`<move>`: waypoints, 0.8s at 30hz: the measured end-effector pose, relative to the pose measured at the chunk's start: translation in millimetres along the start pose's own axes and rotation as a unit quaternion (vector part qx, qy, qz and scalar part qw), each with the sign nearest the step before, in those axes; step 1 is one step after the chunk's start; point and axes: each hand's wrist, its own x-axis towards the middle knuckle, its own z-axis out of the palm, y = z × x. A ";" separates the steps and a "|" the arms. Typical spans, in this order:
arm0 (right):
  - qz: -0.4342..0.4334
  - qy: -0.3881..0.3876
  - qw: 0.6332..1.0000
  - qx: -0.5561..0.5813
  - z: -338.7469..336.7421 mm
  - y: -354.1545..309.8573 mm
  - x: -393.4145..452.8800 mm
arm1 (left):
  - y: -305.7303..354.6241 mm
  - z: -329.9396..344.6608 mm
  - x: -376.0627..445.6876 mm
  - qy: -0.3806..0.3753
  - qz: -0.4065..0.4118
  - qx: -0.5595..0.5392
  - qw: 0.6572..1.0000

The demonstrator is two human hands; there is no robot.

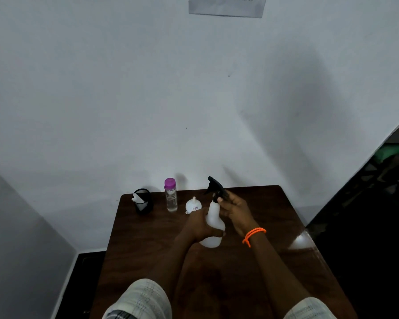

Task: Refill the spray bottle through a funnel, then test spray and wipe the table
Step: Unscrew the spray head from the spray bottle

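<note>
Here, at the middle of the brown table (148, 249), my left hand (199, 227) wraps the white spray bottle (213, 223) while my right hand (234, 207) clamps its black trigger head (217, 187); twisting too hard could tip it onto the funnel (193, 205) just beside.

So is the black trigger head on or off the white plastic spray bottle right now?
On: the black trigger head sits on the white plastic spray bottle. Right hand grips it, left hand holds the body. How tight, cannot tell.
</note>
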 end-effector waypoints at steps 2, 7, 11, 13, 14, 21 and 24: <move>-0.014 0.002 0.999 -0.042 3.4 -2.4 -3.1 | 2.5 -1.7 -4.0 0.000 -0.002 0.003 1.000; -0.051 0.075 0.991 -0.098 6.4 -10.0 2.5 | -1.4 -3.1 -5.1 0.015 -0.003 0.016 1.000; -0.055 0.078 0.991 -0.090 0.6 -26.3 9.9 | -5.7 -3.7 -7.7 0.035 -0.010 0.005 0.999; -0.056 0.076 0.993 -0.076 -2.0 -34.1 13.6 | -8.5 -4.9 -10.6 0.037 -0.010 -0.004 0.999; -0.055 0.077 0.993 -0.066 -3.0 -37.2 15.6 | -11.5 -4.7 -11.4 0.037 -0.009 -0.002 0.999; -0.063 0.084 0.990 0.091 -11.7 -60.7 27.0 | -28.0 -1.1 -12.2 0.049 -0.053 0.016 0.997; -0.054 0.077 0.980 0.175 -19.0 -61.2 31.7 | -34.9 0.2 -9.1 0.064 -0.071 0.021 0.995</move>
